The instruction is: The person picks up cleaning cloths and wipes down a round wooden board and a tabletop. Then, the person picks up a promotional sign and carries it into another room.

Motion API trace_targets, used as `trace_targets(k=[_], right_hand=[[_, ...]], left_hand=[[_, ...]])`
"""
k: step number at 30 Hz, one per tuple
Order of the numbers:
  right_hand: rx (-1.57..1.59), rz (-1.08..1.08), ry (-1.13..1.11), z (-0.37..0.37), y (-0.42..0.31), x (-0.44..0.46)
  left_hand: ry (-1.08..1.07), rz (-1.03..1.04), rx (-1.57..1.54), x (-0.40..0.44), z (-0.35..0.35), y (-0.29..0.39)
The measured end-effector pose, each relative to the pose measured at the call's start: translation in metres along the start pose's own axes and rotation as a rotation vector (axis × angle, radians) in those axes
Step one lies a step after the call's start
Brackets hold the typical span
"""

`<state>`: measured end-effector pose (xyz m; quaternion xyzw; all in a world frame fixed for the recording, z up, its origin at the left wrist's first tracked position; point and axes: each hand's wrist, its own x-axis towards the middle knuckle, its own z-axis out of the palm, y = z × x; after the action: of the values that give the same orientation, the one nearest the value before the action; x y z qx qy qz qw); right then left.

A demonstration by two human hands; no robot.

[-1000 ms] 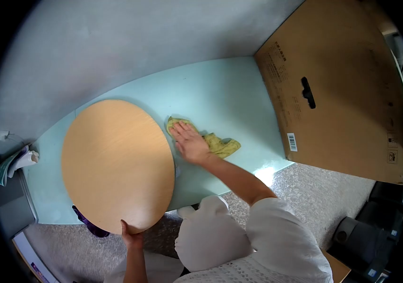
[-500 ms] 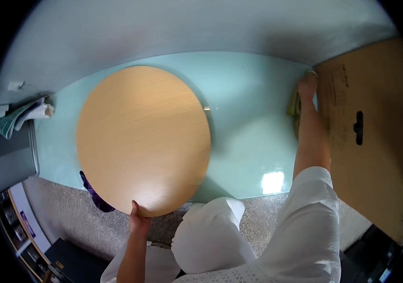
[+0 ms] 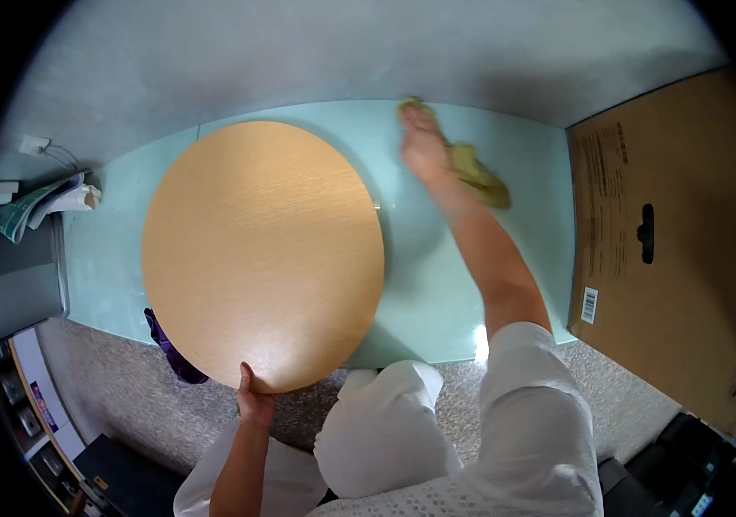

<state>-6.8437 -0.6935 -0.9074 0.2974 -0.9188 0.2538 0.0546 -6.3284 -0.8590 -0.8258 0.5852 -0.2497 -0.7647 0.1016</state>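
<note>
A round wooden board (image 3: pixel 262 254) lies over the left part of a pale green table (image 3: pixel 471 258). My left hand (image 3: pixel 256 398) grips the board's near edge, thumb on top and the other fingers hidden beneath. Near the wall, my right hand (image 3: pixel 424 148) presses on a yellow-green cloth (image 3: pixel 477 179); the hand is blurred, its fingers close together over the cloth. One end of the cloth shows past the fingertips, and the rest trails to the right on the tabletop.
A large cardboard box (image 3: pixel 670 250) stands at the table's right end. Grey wall (image 3: pixel 325 52) runs along the back. Rolled papers (image 3: pixel 49 202) are at the far left, and purple fabric (image 3: pixel 171 349) shows below the board. Black items are on the lower right floor.
My right hand and the cloth went from beside the board to the box, then back left along the wall side. The view has shifted. My left hand still holds the board's edge.
</note>
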Motion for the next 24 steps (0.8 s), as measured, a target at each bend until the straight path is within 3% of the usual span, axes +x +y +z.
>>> trace_targets(k=[2,8,10,12,13,16,18,20,23,24], right_hand=[[0.067,-0.113,-0.125,0.011,-0.039,0.015],[0.095,-0.552,-0.375,0.022,-0.042,0.007],[0.779,-0.252,-0.603,0.062,-0.02,-0.026],[0.681,-0.428,-0.545,0.024,-0.028,-0.055],[0.234,-0.737,-0.374,-0.023,-0.046,-0.082],[0.164,-0.506,-0.46,-0.044,-0.07,-0.161],[0.293,-0.566,-0.565,-0.072,-0.104,-0.193],[0.199,-0.469,-0.454,-0.058,-0.13,-0.244],[0.506,-0.269,-0.594,-0.048,-0.195,-0.269],[0.518,-0.397,-0.538,-0.018,-0.217,-0.287]], left_hand=[[-0.121,0.009,-0.016,-0.003,0.003,0.001],[-0.107,0.06,-0.198,0.011,-0.012,-0.005],[-0.234,0.072,-0.243,0.001,-0.01,0.003],[-0.38,0.082,-0.269,-0.002,-0.024,0.013],[-0.362,0.079,-0.289,-0.013,-0.018,0.024],[-0.463,0.134,-0.324,-0.022,-0.02,0.05],[-0.496,0.164,-0.332,-0.039,-0.003,0.068],[-0.516,0.175,-0.337,-0.053,0.012,0.078],[-0.509,0.178,-0.286,-0.072,0.03,0.086],[-0.514,0.185,-0.271,-0.078,0.036,0.086]])
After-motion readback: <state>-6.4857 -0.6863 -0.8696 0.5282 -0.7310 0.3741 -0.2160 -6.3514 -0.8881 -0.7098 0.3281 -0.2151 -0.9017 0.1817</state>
